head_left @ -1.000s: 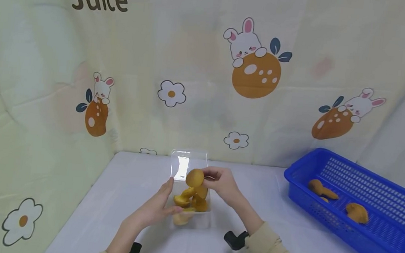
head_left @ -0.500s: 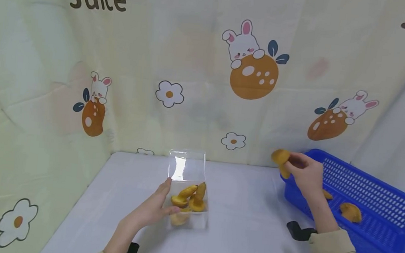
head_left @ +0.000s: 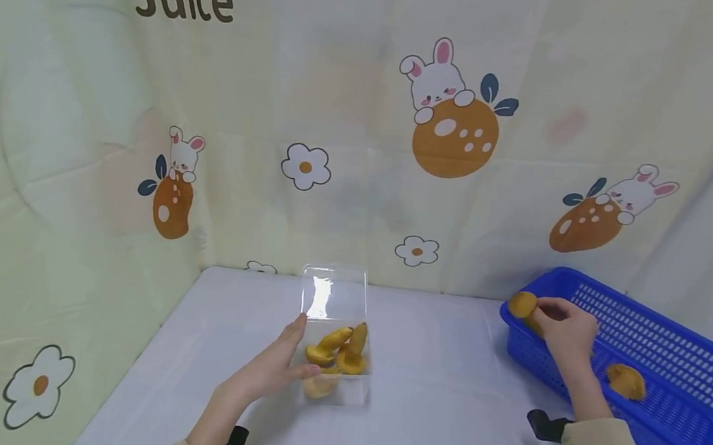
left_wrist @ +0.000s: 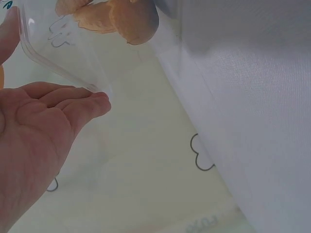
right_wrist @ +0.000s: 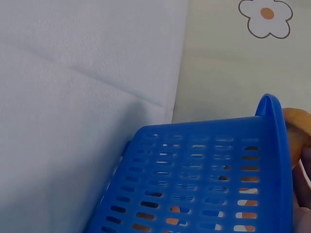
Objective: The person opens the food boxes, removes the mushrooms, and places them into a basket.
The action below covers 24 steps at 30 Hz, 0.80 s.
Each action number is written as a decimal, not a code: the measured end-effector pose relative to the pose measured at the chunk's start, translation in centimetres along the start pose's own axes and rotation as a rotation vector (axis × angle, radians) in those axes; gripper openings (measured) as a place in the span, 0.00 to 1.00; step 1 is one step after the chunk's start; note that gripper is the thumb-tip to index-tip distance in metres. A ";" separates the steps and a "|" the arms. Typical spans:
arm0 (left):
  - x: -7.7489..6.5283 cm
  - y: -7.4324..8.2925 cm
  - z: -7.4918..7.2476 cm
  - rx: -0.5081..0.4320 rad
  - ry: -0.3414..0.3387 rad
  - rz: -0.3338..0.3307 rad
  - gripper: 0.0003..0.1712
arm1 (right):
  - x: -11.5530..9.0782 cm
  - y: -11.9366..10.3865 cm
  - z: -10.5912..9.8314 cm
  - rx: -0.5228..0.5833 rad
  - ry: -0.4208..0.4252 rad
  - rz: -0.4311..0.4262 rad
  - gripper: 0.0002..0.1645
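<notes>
A mushroom [head_left: 522,305] is pinched by the right hand [head_left: 566,333] at the left end of the blue basket [head_left: 666,391], inside which another mushroom [head_left: 625,382] lies. Well apart from it on the worktop [head_left: 438,385], the left hand [head_left: 274,367] rests with extended fingers against the clear box [head_left: 351,390], which holds several mushrooms [head_left: 328,347], its lid [head_left: 345,292] raised at the back.

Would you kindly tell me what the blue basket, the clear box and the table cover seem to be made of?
Blue basket: probably molded plastic, slightly shiny, with even slots through its walls.
Clear box: likely plastic, glossy; its lid shows glare and a mushroom shows through its front.
Table cover: fine-grained and creased, fabric or vinyl, unclear.
</notes>
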<state>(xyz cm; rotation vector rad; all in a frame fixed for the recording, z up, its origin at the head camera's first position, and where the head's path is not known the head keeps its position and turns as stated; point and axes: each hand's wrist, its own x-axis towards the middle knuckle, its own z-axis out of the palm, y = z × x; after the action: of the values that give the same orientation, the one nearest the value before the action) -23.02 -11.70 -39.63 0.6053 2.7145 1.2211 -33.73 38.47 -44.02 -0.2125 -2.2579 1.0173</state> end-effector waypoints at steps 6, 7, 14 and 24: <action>0.0 0.1 0.0 -0.005 0.001 -0.012 0.52 | -0.1 0.5 -0.2 0.041 0.047 0.037 0.16; 0.0 0.1 0.0 -0.006 0.001 -0.013 0.52 | -0.2 0.2 -0.4 0.056 0.055 0.036 0.16; -0.1 0.1 -0.1 -0.013 -0.001 -0.010 0.52 | -2.4 -6.8 -2.3 0.239 0.106 0.050 0.10; 0.0 0.2 -0.1 0.004 0.000 -0.017 0.52 | -4.7 -13.3 -0.9 0.280 -0.012 0.024 0.12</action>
<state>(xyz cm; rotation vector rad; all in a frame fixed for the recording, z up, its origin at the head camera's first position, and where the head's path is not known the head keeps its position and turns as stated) -22.95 -11.65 -39.45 0.5816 2.7171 1.2128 -28.04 28.04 -36.28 -0.1137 -2.0975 1.3347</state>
